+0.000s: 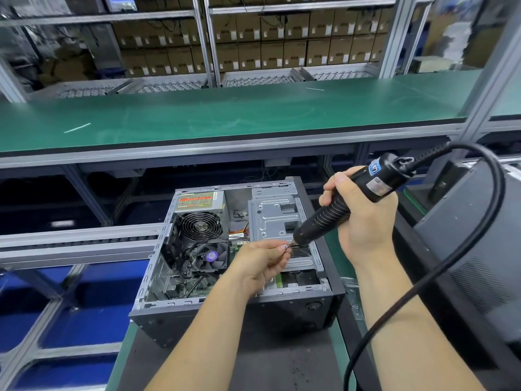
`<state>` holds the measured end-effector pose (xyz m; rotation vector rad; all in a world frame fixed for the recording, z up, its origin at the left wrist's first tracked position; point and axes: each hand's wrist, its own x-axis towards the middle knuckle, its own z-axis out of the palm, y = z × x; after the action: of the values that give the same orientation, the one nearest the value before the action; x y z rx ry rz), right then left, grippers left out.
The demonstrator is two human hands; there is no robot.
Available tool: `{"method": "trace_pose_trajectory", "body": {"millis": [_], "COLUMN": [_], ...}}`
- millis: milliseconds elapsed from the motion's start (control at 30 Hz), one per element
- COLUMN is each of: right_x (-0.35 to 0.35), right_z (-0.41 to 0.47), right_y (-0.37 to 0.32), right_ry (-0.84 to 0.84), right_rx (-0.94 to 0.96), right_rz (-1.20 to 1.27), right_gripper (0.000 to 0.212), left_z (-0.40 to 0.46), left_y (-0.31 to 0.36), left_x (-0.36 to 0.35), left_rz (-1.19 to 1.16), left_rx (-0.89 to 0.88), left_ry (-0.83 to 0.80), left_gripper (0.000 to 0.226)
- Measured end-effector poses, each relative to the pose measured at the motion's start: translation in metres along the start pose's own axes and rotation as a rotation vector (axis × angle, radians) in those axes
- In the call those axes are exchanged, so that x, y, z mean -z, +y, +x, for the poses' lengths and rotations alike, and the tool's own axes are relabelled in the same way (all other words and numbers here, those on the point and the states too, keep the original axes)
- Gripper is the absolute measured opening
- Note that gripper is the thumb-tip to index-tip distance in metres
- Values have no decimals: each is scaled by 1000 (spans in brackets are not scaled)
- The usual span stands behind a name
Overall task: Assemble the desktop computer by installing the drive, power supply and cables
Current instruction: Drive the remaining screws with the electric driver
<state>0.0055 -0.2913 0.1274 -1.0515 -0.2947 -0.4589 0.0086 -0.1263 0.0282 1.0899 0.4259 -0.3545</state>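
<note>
An open desktop case (296, 309) lies on its side in front of me. Inside it sit a power supply (200, 210) with a round fan grille, a CPU cooler fan (211, 256) and a silver drive cage (277, 218). My right hand (363, 213) grips a black electric screwdriver (352, 201), tilted with its tip pointing down-left over the drive cage. My left hand (262, 263) pinches a small screw (285, 246) right at the driver's tip. The fingers hide most of the screw.
The driver's thick black cable (462, 255) loops over my right forearm. A dark case panel (479, 249) stands at the right. A green bench top (225, 114) runs across behind the case, with shelves of cardboard boxes (282, 43) beyond. Blue bins (84, 306) lie lower left.
</note>
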Motion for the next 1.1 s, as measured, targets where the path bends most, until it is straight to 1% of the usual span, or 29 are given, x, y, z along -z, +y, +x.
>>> {"method": "trace_pose_trajectory", "body": {"millis": [200,400,500,567,600,667,733,800,867,967,1000,1033,1067,1100], "right_x": [-1,-4,-6,-8,-8,-8,-8,-8,-7,-7,-6,-5,-5,-4], "right_z": [0,-1,-1,-1,0,2,2,2,2,1,1,1,1,0], "right_y": [0,0,-2,-4,-4,-5,-6,-6,-6,-7,-7,-7,-7,-6], "right_ry": [-4,0,-11,-7,7,34,36,25,13,-5,-14,-32,-58,-85], "right_rx": [-10,-19,-10,-12,-14,-22,-29,-30,-26,-28,-35,-44,-54,-66], "right_rz": [-9,-4,-12,-4,8,28,34,17,-6,-33,-46,-70,-100,-128], "right_gripper": [12,14,12,7,9,19,22,18,12,7,7,8,9,9], "left_z": [1,4,6,6,7,7,7,8,8,6,5,3,1,0], "left_y": [0,-1,-3,-4,-5,-7,-9,-11,-12,-7,-4,-1,2,5], "left_x": [1,0,-1,0,0,2,4,6,6,10,14,18,22,26], "left_rz": [18,28,0,-39,-61,-88,-68,-7,110,406,517,624,704,741], "left_rx": [5,-32,-51,-66,-76,-101,-138,-188,-245,-352,-389,-443,-511,-582], "left_ry": [30,47,43,25,11,-20,-48,-71,-75,-57,-51,-27,32,131], "left_gripper": [15,13,15,16,16,15,16,19,20,25,30,36,41,40]}}
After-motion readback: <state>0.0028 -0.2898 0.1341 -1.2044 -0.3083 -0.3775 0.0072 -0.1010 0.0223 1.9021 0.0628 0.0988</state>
